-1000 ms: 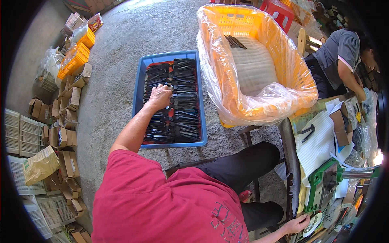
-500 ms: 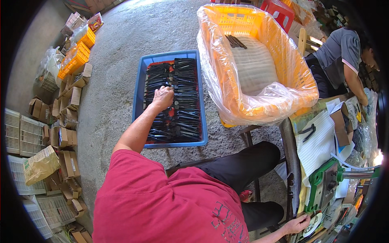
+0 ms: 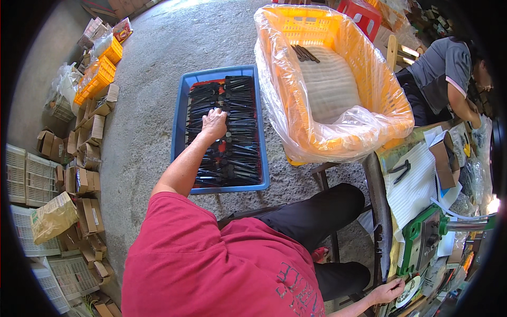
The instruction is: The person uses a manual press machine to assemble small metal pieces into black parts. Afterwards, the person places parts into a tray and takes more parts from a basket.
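My left hand (image 3: 214,124) reaches down into a blue tray (image 3: 177,127). Its fingers are curled downward onto the slim black metal tools (image 3: 240,137), which lie packed in rows over something red. The hand itself hides what the fingertips pinch. At the lower right, my right hand (image 3: 388,291) rests by the workbench edge with its fingers bent together; whatever is in them cannot be made out. Close to those fingers are a round white dish (image 3: 409,290) and the green base (image 3: 422,240) of a bench machine.
Right of the tray stands a yellow crate (image 3: 388,90) lined with clear plastic, with a few dark tools (image 3: 305,53) inside. A V-shaped black tool (image 3: 401,170) lies on white foam sheet. Another person (image 3: 438,74) works at far right. Cardboard boxes (image 3: 90,211) line the left.
My left hand has shifted slightly within the tray, its knuckles a little higher. My right hand stays in place. The other person's arm has moved slightly.
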Available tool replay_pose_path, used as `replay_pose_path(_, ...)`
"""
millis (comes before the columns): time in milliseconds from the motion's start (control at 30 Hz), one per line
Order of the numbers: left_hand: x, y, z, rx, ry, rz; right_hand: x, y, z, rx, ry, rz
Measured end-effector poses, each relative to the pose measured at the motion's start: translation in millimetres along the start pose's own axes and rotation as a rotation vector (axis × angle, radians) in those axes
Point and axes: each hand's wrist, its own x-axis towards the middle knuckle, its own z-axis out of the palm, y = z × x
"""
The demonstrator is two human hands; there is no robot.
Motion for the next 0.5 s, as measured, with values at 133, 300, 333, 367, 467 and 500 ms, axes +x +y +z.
replay_pose_path(133, 0, -1, 4, 0.001, 0.008, 0.013, 0, 0, -1, -0.012, 0.003, 0.01)
replay_pose_path(300, -5, -4, 1, -0.085, 0.052, -0.037, -3, 11, 5, 0.01, 0.004, -0.025)
replay_pose_path(333, -4, -3, 1, -0.046, 0.013, -0.047, -3, 11, 5, 0.041, 0.001, -0.007)
replay_pose_path(367, -3, -1, 1, -0.047, 0.014, -0.041, -3, 11, 5, 0.038, 0.005, -0.004)
replay_pose_path(467, -2, 3, -1, 0.034, -0.045, -0.005, -3, 11, 4, 0.05, 0.014, -0.011)
replay_pose_path(500, -3, 3, -2, -0.006, -0.003, -0.007, -3, 11, 4, 0.046, 0.017, -0.008)
